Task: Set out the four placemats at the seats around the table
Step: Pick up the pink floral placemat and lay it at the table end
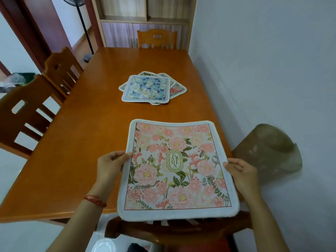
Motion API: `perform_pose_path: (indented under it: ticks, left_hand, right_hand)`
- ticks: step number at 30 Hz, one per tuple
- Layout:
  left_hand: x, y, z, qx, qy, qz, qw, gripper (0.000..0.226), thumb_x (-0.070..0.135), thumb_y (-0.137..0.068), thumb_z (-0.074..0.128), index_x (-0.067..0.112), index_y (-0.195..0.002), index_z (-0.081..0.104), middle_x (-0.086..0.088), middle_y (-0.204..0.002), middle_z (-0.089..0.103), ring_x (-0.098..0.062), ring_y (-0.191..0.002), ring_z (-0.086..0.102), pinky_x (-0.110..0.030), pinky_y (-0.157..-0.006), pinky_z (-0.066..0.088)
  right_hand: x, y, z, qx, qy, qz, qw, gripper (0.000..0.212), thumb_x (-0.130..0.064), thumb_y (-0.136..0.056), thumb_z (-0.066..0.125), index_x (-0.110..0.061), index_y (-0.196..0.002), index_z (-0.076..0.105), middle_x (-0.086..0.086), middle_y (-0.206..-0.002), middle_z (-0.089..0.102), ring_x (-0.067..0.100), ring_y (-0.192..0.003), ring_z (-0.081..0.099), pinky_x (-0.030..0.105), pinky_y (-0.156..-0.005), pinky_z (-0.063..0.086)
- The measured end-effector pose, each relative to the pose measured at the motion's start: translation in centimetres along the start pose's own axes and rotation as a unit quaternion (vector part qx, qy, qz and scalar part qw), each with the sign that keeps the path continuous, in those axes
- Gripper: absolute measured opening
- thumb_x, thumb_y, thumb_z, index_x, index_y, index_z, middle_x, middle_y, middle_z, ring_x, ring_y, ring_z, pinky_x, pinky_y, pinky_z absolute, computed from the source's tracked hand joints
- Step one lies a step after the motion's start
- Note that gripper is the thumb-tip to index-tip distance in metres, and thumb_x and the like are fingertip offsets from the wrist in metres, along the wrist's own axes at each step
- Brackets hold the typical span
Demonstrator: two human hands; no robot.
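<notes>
the pink mat [179, 170], printed with flowers and an oval "garden" label, fills the lower middle of the frame, held flat over the near edge of the table [72, 151]. its near edge juts out past the table rim, above a chair back [163, 231] at the bottom of the frame; whether its far part rests on the wood or floats just above it, i cannot tell.

the left hand [111, 166] grips the mat's left edge at about mid-height — thumb on top, fingers curled underneath. its forearm rises from the lower left, with a red string [95, 200] round the wrist. the right hand [240, 172] clasps the right edge the same way, thumb lying on the white border, its forearm coming up from the lower right. both wrists are about level and the mat bows slightly between them.

further up, at the middle of the frame, a stack [152, 88] of other mats lies fanned on the table, a blue-flowered one on top, a pink corner peeking out to the right.

outward: two chairs [36, 106] stand along the table's left side, another chair [157, 40] at the far end, with a shelf unit [145, 17] behind it. a fan stand [85, 33] rises at upper left. a white wall [263, 70] runs along the right.
</notes>
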State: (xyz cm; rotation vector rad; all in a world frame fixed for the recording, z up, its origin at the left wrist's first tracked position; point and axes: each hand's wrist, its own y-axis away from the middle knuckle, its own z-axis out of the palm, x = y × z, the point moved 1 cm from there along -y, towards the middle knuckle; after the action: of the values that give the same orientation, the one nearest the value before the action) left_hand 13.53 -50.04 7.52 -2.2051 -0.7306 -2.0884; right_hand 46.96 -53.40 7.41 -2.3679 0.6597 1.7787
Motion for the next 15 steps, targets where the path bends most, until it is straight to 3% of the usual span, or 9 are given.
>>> perform_pose_path:
  ticks: [7, 10, 12, 15]
  left_hand:
    - [-0.8, -2.7, 2.3, 0.006, -0.016, -0.027, 0.999, 0.004, 0.013, -0.081, 0.065, 0.013, -0.077, 0.064, -0.007, -0.078, 0.067, -0.020, -0.065, 0.064, -0.017, -0.042, 0.051]
    - [-1.6, -3.6, 3.3, 0.016, -0.031, -0.033, 0.999, 0.006, 0.012, -0.082, 0.065, 0.013, -0.076, 0.064, -0.006, -0.077, 0.067, -0.011, -0.052, 0.065, -0.015, -0.041, 0.049]
    - [-2.2, -4.0, 4.0, 0.025, -0.035, -0.034, 0.999, 0.007, 0.012, -0.082, 0.064, 0.013, -0.075, 0.064, -0.005, -0.075, 0.067, -0.007, -0.047, 0.064, -0.014, -0.040, 0.048]
    - [-3.2, -4.9, 4.9, 0.034, -0.045, -0.045, 0.997, 0.005, 0.013, -0.082, 0.064, 0.013, -0.077, 0.064, -0.007, -0.078, 0.067, -0.018, -0.060, 0.065, -0.017, -0.043, 0.050]
  right_hand:
    - [1.6, -3.5, 0.6, -0.006, 0.003, 0.022, 1.000, 0.016, -0.007, -0.082, 0.064, -0.022, -0.078, 0.063, -0.001, -0.075, 0.069, 0.008, -0.055, 0.066, 0.022, -0.050, 0.055]
    - [2.6, -5.1, 0.8, -0.024, 0.008, 0.029, 0.999, 0.017, -0.006, -0.082, 0.063, -0.022, -0.077, 0.062, -0.002, -0.075, 0.068, 0.002, -0.051, 0.065, 0.018, -0.047, 0.053]
    - [3.1, -6.2, 1.0, -0.042, 0.017, 0.030, 0.999, 0.016, -0.007, -0.083, 0.062, -0.022, -0.079, 0.062, -0.003, -0.075, 0.068, 0.003, -0.053, 0.066, 0.016, -0.046, 0.052]
    - [4.2, -7.7, 1.3, -0.059, 0.030, 0.038, 0.997, 0.014, -0.008, -0.084, 0.062, -0.022, -0.082, 0.061, -0.004, -0.077, 0.067, 0.010, -0.062, 0.067, 0.016, -0.047, 0.052]
